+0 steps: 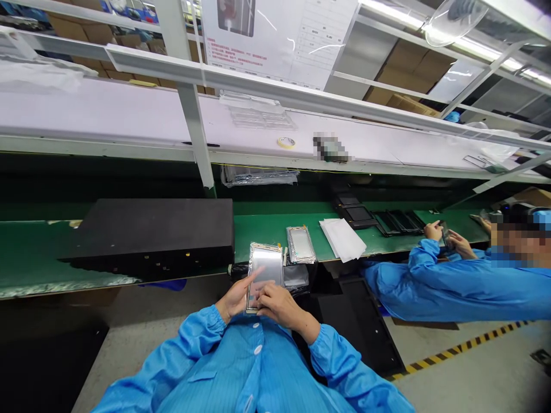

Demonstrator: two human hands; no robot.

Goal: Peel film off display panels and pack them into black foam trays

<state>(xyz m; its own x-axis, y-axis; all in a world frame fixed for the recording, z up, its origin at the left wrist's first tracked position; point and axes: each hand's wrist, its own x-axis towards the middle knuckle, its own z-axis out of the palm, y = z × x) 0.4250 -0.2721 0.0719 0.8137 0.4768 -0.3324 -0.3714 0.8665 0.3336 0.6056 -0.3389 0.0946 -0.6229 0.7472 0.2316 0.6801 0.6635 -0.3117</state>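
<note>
My left hand (236, 298) is closed around the left edge of a flat display panel (267, 265). The panel has a shiny grey face and a silvery border, and I hold it tilted in front of my chest. Over its lower face lies my right hand (279, 304), its fingers bent together; whatever they may pinch is hidden. Just beyond, a small stack of similar panels (301, 245) rests at the bench's front edge. Under that stack, a clear plastic-wrapped item (297, 276) sits in a dark bag or container.
A large black box (163, 223) stands left on the green bench (258, 225). White sheets (342, 238) and black frames (398, 222) lie to the right. A co-worker in blue (430, 281) handles a small item there. A white shelf (253, 140) spans above, holding a tape roll (286, 142).
</note>
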